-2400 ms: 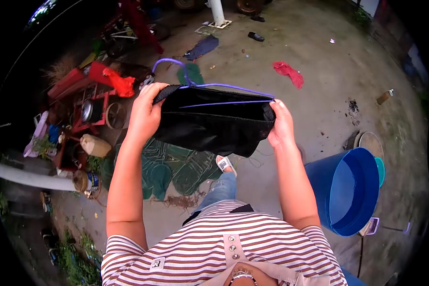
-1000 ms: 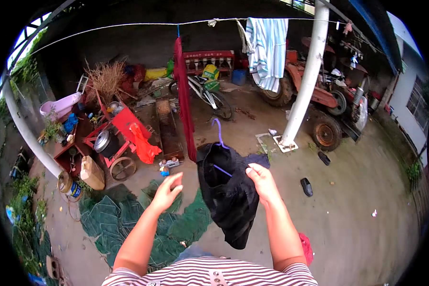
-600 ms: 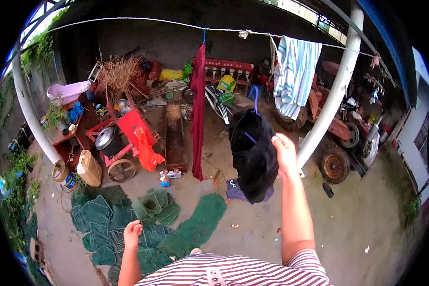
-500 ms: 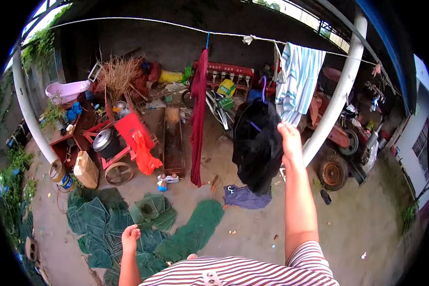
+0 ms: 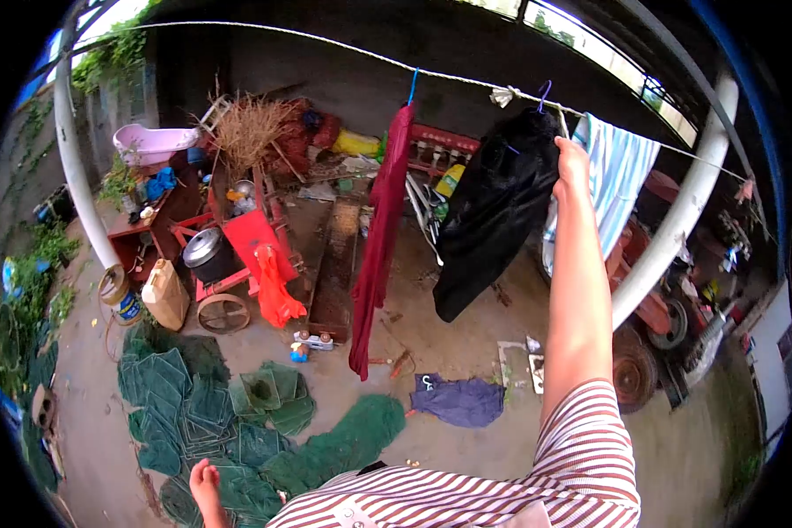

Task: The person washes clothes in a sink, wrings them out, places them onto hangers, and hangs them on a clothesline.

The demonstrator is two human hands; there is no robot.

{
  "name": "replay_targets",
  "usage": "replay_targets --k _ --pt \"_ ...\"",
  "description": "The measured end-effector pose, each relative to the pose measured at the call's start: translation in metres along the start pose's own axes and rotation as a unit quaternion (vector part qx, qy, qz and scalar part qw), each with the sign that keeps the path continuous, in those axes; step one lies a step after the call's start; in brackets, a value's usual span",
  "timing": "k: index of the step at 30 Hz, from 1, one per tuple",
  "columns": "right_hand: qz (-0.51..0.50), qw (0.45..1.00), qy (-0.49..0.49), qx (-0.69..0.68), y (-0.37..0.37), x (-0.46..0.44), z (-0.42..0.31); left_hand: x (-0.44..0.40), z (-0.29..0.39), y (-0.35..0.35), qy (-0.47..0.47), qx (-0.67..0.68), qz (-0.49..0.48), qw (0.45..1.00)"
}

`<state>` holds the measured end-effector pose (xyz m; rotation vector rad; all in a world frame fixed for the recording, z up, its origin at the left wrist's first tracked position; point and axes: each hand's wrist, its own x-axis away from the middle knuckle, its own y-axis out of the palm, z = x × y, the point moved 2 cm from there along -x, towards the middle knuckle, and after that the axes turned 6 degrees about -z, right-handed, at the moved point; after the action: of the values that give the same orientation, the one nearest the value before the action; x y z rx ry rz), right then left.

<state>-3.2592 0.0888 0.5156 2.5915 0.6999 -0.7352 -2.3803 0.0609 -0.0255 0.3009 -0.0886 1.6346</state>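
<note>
My right hand is raised high, its fingers closed on the upper right edge of a black garment. The garment hangs from a purple hanger, whose hook is at the white clothesline; whether it rests on the line cannot be told. Just right of the hand hangs a striped blue-and-white cloth. A dark red cloth hangs from a blue hook to the left. Low at the left, my left hand is away from the garment, fingers loosely curled, and what it holds, if anything, is too small to tell.
Green nets and a dark blue cloth lie on the ground. A white pole and a tractor wheel stand at the right. On the left are a red cart, a jug and a pink tub.
My right hand has lifted the black garment and its hanger up to the clothesline. Earlier both hands held the garment; my left hand has let go and dropped low. The view has tilted up.
</note>
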Motion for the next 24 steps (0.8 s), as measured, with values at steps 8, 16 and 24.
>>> replay_targets --k 8,16,24 --pt "-0.037 0.996 0.076 0.022 -0.001 -0.031 0.076 0.131 0.001 -0.001 0.008 -0.105 0.092 0.99" --pt "0.086 0.909 -0.187 0.363 -0.031 0.027 0.108 0.223 0.012 -0.024 -0.04 -0.065 0.222 0.972" --pt "-0.24 0.951 -0.037 0.191 0.093 0.431 0.171 0.336 -0.05 -0.123 -0.072 0.038 0.36 0.929"
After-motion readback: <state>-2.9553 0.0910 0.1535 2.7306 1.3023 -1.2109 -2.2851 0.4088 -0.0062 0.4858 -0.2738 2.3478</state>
